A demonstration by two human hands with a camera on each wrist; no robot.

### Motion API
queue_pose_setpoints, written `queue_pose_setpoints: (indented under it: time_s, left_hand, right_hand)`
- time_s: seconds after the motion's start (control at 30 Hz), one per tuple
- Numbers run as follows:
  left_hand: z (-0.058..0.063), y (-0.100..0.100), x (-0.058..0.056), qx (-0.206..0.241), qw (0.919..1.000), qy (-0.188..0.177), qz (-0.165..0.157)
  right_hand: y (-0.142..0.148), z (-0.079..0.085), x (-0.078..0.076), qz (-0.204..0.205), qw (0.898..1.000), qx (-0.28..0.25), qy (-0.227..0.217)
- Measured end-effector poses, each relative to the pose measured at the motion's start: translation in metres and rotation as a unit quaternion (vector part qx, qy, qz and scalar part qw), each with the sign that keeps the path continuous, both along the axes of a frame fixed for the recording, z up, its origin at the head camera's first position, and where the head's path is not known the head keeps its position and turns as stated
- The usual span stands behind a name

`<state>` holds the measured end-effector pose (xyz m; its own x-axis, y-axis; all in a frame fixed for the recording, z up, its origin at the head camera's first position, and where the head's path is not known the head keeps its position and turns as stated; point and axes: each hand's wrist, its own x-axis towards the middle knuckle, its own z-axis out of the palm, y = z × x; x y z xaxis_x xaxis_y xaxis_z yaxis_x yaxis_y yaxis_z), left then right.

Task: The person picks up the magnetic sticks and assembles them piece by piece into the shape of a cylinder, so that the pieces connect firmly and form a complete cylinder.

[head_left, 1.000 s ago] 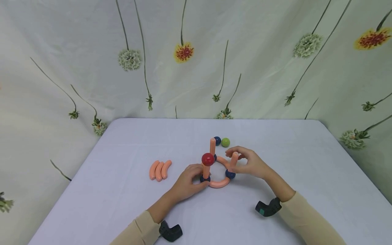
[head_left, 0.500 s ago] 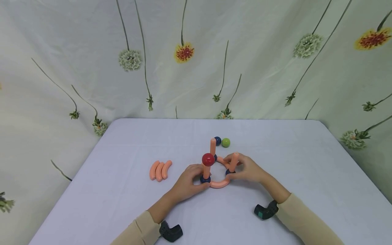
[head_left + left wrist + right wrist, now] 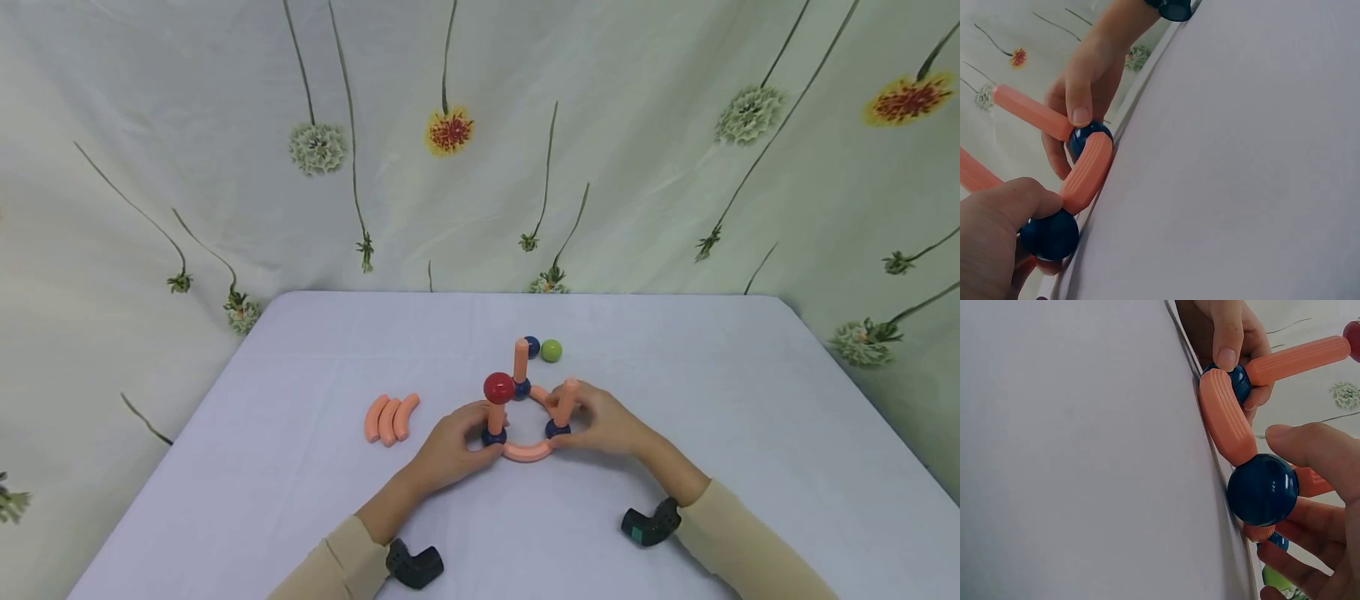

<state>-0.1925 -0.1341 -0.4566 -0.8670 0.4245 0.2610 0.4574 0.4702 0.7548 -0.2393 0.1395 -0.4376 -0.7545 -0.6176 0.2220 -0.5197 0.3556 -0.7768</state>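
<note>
A ring of blue balls and curved orange rods (image 3: pixel 527 452) lies on the table, an upright orange rod on each ball. My left hand (image 3: pixel 452 447) grips the left blue ball (image 3: pixel 1050 235), whose upright rod carries a red ball (image 3: pixel 498 388). At the right blue ball (image 3: pixel 1263 490), my right hand (image 3: pixel 611 422) has its thumb and fingers around it, thumb tip right at the ball in the left wrist view. The right upright rod (image 3: pixel 567 402) leans slightly. The far upright rod (image 3: pixel 521 360) has a bare top, above the far blue ball (image 3: pixel 522 388).
Several curved orange rods (image 3: pixel 387 420) lie side by side to the left. Behind the ring sit a loose blue ball (image 3: pixel 532 347) and a green ball (image 3: pixel 551 350). A flower-printed cloth (image 3: pixel 630 150) hangs behind the white table (image 3: pixel 675 350).
My right hand has come lower, from the right upright rod to around the blue ball beneath it. The ring has shifted slightly left, with the left hand still on it.
</note>
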Motion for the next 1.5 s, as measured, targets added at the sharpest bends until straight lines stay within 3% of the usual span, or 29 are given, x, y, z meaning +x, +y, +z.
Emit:
queue_pose_setpoints:
  time_s: [0.2, 0.47, 0.7, 1.07, 1.27, 1.5]
  left_hand:
    - [0.002, -0.002, -0.001, -0.002, 1.0000, -0.005, 0.002]
    - [0.000, -0.006, -0.002, 0.004, 0.9968, 0.019, 0.078]
    - [-0.002, -0.005, -0.004, 0.043, 0.9934, 0.012, 0.106]
    - [-0.004, -0.005, -0.005, 0.044, 0.9847, 0.009, 0.169]
    - [-0.002, -0.004, -0.003, 0.063, 0.9762, 0.031, 0.205]
    - [-0.001, 0.000, 0.001, 0.054, 0.9783, 0.063, 0.190]
  right_hand:
    - [-0.001, -0.002, 0.003, 0.009, 1.000, 0.001, 0.029]
    - [-0.002, 0.000, 0.006, 0.011, 0.999, 0.029, 0.029]
    - [-0.004, 0.003, 0.010, 0.009, 0.998, 0.054, 0.036]
    - [-0.009, 0.003, 0.014, 0.027, 0.997, 0.059, 0.031]
    - [-0.012, 0.001, 0.016, 0.024, 0.997, 0.058, 0.045]
    - [-0.020, 0.002, 0.020, 0.002, 0.997, 0.059, 0.057]
